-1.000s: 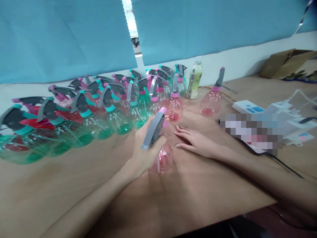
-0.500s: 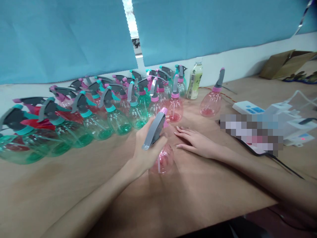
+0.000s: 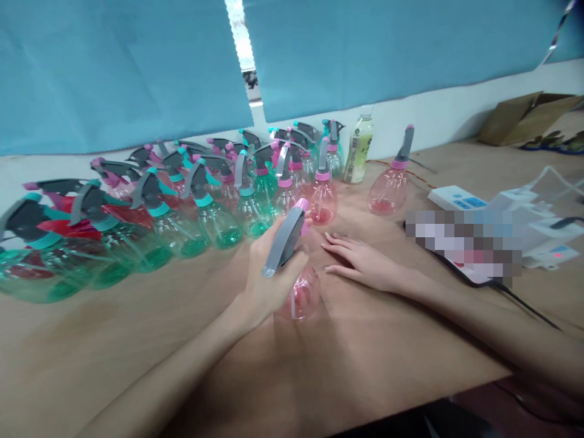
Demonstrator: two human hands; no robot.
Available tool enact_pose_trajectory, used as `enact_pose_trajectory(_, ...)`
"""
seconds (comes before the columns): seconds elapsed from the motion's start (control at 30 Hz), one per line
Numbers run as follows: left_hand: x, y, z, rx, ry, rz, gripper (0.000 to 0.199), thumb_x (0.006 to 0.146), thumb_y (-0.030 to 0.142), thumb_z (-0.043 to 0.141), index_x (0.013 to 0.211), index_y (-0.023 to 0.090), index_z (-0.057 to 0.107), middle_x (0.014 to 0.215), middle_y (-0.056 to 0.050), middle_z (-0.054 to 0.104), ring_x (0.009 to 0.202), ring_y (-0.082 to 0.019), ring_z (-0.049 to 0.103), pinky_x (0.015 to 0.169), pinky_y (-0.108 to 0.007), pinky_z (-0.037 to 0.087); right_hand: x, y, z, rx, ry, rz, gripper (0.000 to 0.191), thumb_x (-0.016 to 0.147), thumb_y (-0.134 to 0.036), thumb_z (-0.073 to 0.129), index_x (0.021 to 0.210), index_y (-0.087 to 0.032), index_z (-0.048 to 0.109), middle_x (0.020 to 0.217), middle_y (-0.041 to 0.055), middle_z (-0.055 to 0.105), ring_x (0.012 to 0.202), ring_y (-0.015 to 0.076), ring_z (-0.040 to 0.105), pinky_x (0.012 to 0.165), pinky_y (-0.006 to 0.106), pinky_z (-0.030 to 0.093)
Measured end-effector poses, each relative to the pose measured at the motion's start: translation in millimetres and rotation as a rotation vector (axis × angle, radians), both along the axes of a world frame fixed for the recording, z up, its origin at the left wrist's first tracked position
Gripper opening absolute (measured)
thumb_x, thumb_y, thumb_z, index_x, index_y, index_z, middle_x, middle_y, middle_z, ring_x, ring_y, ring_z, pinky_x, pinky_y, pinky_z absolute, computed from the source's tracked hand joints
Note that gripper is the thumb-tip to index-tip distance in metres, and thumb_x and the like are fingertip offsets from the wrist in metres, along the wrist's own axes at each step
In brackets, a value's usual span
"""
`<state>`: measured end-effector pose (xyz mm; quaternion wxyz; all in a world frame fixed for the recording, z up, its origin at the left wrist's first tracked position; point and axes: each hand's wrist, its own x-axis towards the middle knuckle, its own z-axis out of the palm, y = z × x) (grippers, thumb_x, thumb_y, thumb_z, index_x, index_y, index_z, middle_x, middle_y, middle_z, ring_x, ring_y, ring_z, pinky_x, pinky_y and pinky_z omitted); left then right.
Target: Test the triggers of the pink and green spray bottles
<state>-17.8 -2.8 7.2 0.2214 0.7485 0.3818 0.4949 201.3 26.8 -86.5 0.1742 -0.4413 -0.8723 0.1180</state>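
Spray bottle [image 3: 305, 296], pink: we curl our left hand [image 3: 270, 281] around its neck, probably to steady it, while our right hand [image 3: 368, 264] (empty, loosely spread) lies on the table [image 3: 387, 350].

One head-worn camera looks forward and down at both hands [image 3: 268, 294].

Readable text: no word, brand or number is coming through legibly.
Drink bottle [image 3: 358, 149]: its label is bearing dark lettering running up the side, the characters blurring beyond reading.
White box [image 3: 457, 198]: its blue panels are showing pale marks, too small for reading.
Flat dark-edged device [image 3: 449, 246]: mosaic blocks are covering its face, hiding any writing.
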Motion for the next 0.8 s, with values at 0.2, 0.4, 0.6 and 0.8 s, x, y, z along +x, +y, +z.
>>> enact_pose_trajectory(0.2,0.5,-0.6,0.9,0.010,0.008,0.007,0.014,0.070,0.014,0.051,0.068,0.022,0.041,0.064,0.005,0.040,0.056,-0.012,0.034,0.052,-0.028,0.032,-0.1,0.7,-2.1,0.007,0.008,0.000,0.069,0.094,-0.064,0.040,0.143,-0.016,0.050,0.152,0.0155,0.042,0.142,0.0335,0.037,0.114,0.056,0.032)
enact_pose_trajectory(0.4,0.3,-0.2,-0.1,-0.029,0.010,0.006,0.011,0.069,0.014,0.050,0.069,0.022,0.042,0.065,0.004,0.042,0.056,-0.011,0.033,0.051,-0.028,0.031,0.2,0.9,-3.7,0.011,0.032,0.003,0.066,0.094,-0.063,0.040,0.144,-0.021,0.049,0.152,0.0126,0.043,0.141,0.0336,0.037,0.114,0.057,0.032)
enact_pose_trajectory(0.6,-1.0,0.3,-1.0,-0.065,0.013,0.003,0.007,0.069,0.016,0.050,0.073,0.022,0.048,0.071,0.001,0.053,0.062,-0.015,0.051,0.057,-0.029,0.041,0.1,0.5,-2.1,0.009,-0.002,0.004,0.069,0.094,-0.064,0.039,0.143,-0.016,0.049,0.152,0.0154,0.042,0.142,0.0322,0.036,0.116,0.055,0.031)
enact_pose_trajectory(0.8,-1.4,0.7,3.8,-0.091,0.037,-0.010,0.007,0.069,0.019,0.050,0.075,0.022,0.049,0.073,0.000,0.054,0.067,-0.017,0.055,0.057,-0.030,0.043,1.0,1.2,-2.9,0.012,0.028,0.002,0.067,0.093,-0.063,0.042,0.143,-0.019,0.050,0.152,0.0131,0.042,0.141,0.0329,0.038,0.115,0.056,0.032)
